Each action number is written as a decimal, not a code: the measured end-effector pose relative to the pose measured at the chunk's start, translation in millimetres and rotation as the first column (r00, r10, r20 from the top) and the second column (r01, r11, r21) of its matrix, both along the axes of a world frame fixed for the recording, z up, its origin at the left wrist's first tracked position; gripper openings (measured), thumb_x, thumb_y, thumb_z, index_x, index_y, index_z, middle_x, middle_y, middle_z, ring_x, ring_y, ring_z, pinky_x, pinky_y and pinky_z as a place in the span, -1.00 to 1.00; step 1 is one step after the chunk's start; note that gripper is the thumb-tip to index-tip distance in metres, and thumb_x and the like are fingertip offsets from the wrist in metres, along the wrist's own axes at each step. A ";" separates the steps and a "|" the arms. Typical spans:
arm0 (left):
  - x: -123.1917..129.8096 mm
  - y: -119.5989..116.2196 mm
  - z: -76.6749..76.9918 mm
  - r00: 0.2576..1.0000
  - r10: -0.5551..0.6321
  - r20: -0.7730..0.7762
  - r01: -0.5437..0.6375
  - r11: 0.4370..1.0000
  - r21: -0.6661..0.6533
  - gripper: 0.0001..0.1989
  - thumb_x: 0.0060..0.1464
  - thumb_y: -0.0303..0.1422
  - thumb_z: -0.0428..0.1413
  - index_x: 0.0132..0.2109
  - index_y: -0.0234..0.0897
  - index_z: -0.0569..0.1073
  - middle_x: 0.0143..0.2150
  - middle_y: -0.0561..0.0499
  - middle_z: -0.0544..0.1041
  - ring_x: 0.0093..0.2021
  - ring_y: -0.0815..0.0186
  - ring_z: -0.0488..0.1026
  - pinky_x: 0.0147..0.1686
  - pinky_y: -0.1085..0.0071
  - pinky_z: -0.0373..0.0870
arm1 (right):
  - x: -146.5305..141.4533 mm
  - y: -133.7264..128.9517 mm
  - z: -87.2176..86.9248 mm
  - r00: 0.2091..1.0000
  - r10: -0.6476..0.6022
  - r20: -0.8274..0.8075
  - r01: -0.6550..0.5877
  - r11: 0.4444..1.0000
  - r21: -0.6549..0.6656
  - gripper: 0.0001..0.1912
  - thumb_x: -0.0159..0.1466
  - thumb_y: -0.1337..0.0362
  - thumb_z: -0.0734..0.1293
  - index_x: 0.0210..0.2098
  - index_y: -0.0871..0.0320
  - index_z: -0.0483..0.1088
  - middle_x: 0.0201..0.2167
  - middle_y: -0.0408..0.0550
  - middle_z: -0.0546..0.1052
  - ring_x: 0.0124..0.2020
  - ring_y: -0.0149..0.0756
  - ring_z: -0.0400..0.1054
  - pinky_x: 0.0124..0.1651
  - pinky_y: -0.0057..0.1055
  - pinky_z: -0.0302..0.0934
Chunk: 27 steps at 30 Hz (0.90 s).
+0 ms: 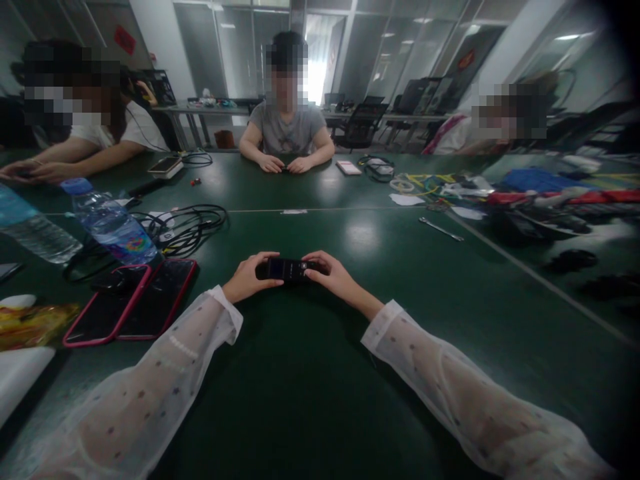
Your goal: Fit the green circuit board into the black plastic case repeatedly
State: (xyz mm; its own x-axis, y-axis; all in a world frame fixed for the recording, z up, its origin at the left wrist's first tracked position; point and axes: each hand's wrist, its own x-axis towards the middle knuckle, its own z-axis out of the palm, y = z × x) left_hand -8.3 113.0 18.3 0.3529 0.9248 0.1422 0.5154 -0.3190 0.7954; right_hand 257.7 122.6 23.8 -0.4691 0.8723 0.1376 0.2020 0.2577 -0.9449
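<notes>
Between my two hands lies a small black handheld device [287, 269], long side across my view, with a dark screen on its left part and buttons on its right. It looks like a voice recorder or music player, though I cannot tell which. My left hand [250, 275] grips its left end, thumb along the near edge and fingers over the far edge. At the other end my right hand [333, 275] closes round it, thumb by the round button pad. Whether the device touches the green table [300, 373] or is just above it is unclear.
Left of my hands are two red-edged phones [157, 300], water bottles [117, 223] and coiled black cables [197, 227]. A wrench [441, 229] lies to the right, before a heap of cables and tools [540, 197]. Across the table sits a person in grey [287, 127]; other people sit at both sides.
</notes>
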 end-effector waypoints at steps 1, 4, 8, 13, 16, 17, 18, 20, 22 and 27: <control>0.2 0.2 -0.3 1.000 -0.005 0.008 0.005 1.000 -0.003 -0.32 -0.09 -0.10 0.31 0.18 -0.10 0.33 0.18 -0.17 0.38 0.16 0.00 0.36 0.14 -0.10 0.24 | 0.1 0.3 -0.5 1.000 0.000 0.006 0.000 1.000 0.001 -0.64 0.22 0.15 0.37 -0.03 0.09 0.32 -0.08 -0.03 0.47 -0.04 -0.19 0.41 0.06 -0.06 0.29; 1.3 -0.3 0.6 1.000 -0.010 0.025 0.010 1.000 -0.009 -0.32 -0.09 -0.11 0.31 0.18 -0.12 0.33 0.17 -0.17 0.40 0.15 0.02 0.37 0.15 -0.08 0.24 | 0.1 1.0 -2.2 0.999 -0.006 0.039 0.006 1.000 0.023 -0.64 0.23 0.14 0.36 -0.03 0.09 0.30 -0.09 -0.03 0.46 -0.06 -0.19 0.40 0.04 -0.05 0.28; 2.6 -2.7 5.3 1.000 -0.004 0.011 0.004 1.000 0.000 -0.31 -0.08 -0.09 0.30 0.19 -0.11 0.33 0.18 -0.15 0.40 0.16 0.01 0.37 0.18 -0.07 0.22 | -0.2 -0.1 -3.3 0.997 -0.028 0.071 0.023 0.997 0.068 -0.65 0.24 0.13 0.34 -0.01 0.09 0.29 -0.11 -0.04 0.46 -0.07 -0.19 0.39 0.05 -0.05 0.26; 3.0 -1.7 4.3 0.999 0.014 0.033 -0.014 1.000 0.017 -0.36 0.00 -0.06 0.24 0.20 -0.11 0.32 0.17 -0.12 0.41 0.16 0.04 0.37 0.16 -0.01 0.26 | -1.3 -4.5 0.4 0.981 -0.108 0.164 0.087 0.988 0.131 -0.67 0.29 0.08 0.28 0.00 0.07 0.31 -0.01 0.01 0.40 0.03 -0.14 0.30 0.10 -0.04 0.22; 3.7 0.3 -0.1 0.994 0.061 0.086 -0.061 0.998 0.005 -0.40 0.07 -0.06 0.17 0.21 -0.16 0.30 0.16 -0.14 0.42 0.17 0.07 0.36 0.16 0.02 0.27 | -3.0 -5.2 2.4 0.960 -0.173 0.222 0.131 0.973 0.190 -0.68 0.31 0.06 0.25 -0.03 0.07 0.34 -0.05 0.01 0.40 0.04 -0.11 0.26 0.10 -0.01 0.20; 3.9 0.7 -1.2 0.992 0.075 0.097 -0.075 0.997 -0.004 -0.41 0.10 -0.06 0.15 0.21 -0.17 0.30 0.16 -0.14 0.42 0.18 0.08 0.35 0.17 0.03 0.26 | -3.7 -5.2 2.7 0.955 -0.182 0.234 0.134 0.969 0.207 -0.69 0.31 0.06 0.24 -0.04 0.07 0.35 -0.07 0.01 0.41 0.03 -0.10 0.25 0.10 -0.01 0.20; 4.0 1.0 -2.0 0.991 0.087 0.106 -0.086 0.996 -0.013 -0.43 0.12 -0.06 0.13 0.21 -0.18 0.30 0.17 -0.14 0.41 0.19 0.08 0.35 0.18 0.03 0.25 | -4.4 -5.5 2.9 0.952 -0.186 0.243 0.132 0.966 0.223 -0.69 0.32 0.05 0.23 -0.05 0.07 0.36 -0.08 0.01 0.41 0.03 -0.09 0.24 0.11 0.00 0.19; 4.2 1.2 -3.1 0.989 0.093 0.116 -0.091 0.996 -0.026 -0.44 0.14 -0.06 0.11 0.21 -0.18 0.30 0.18 -0.14 0.41 0.19 0.09 0.34 0.18 0.05 0.24 | -5.4 -6.8 3.1 0.951 -0.184 0.249 0.121 0.961 0.251 -0.66 0.34 0.01 0.20 -0.04 0.08 0.36 -0.08 0.03 0.41 0.03 -0.09 0.24 0.12 0.00 0.19; 4.3 1.7 -4.4 0.987 0.098 0.129 -0.096 0.995 -0.018 -0.46 0.14 -0.07 0.12 0.20 -0.17 0.31 0.17 -0.13 0.41 0.18 0.09 0.35 0.18 0.05 0.25 | -6.1 -9.4 3.3 0.954 -0.170 0.247 0.101 0.957 0.270 -0.60 0.33 -0.03 0.20 0.02 0.07 0.33 -0.03 0.05 0.40 0.06 -0.08 0.24 0.12 0.00 0.20; 4.4 5.2 -10.4 0.979 0.116 0.170 -0.123 0.992 0.030 -0.51 0.16 -0.10 0.10 0.18 -0.19 0.33 0.17 -0.13 0.41 0.18 0.11 0.35 0.19 0.04 0.22 | -6.9 -17.2 2.2 0.957 -0.121 0.265 0.015 0.929 0.370 -0.32 0.24 0.01 0.34 0.26 0.05 0.09 0.14 0.12 0.30 0.15 -0.03 0.23 0.17 0.06 0.20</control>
